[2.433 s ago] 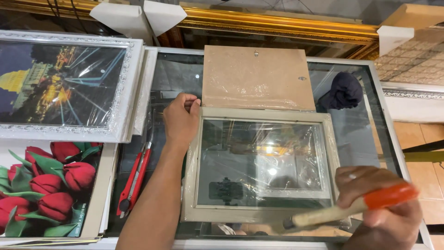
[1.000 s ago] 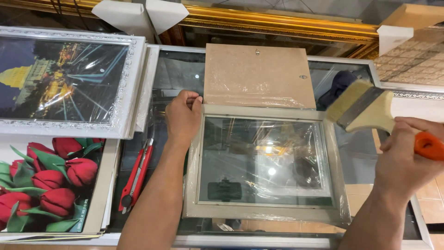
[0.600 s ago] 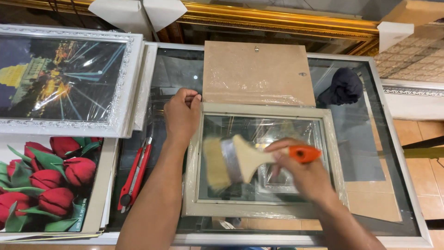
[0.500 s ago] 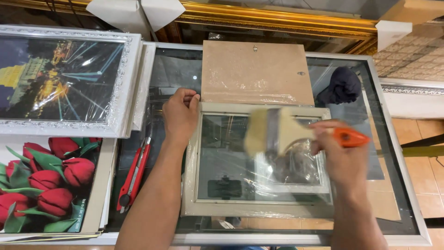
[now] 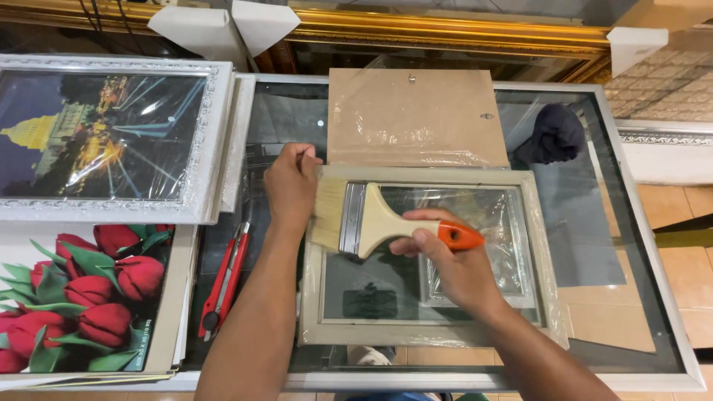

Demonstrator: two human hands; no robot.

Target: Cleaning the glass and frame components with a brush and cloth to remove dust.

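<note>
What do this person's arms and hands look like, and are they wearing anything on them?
Both forearms are bare as far as the picture shows: no sleeves, gloves or watch in view. The left hand and the right hand each show five ungloved fingers with short nails. I can make out no rings or bracelets. The upper arms are out of frame, so any sleeve there cannot be seen.
</note>
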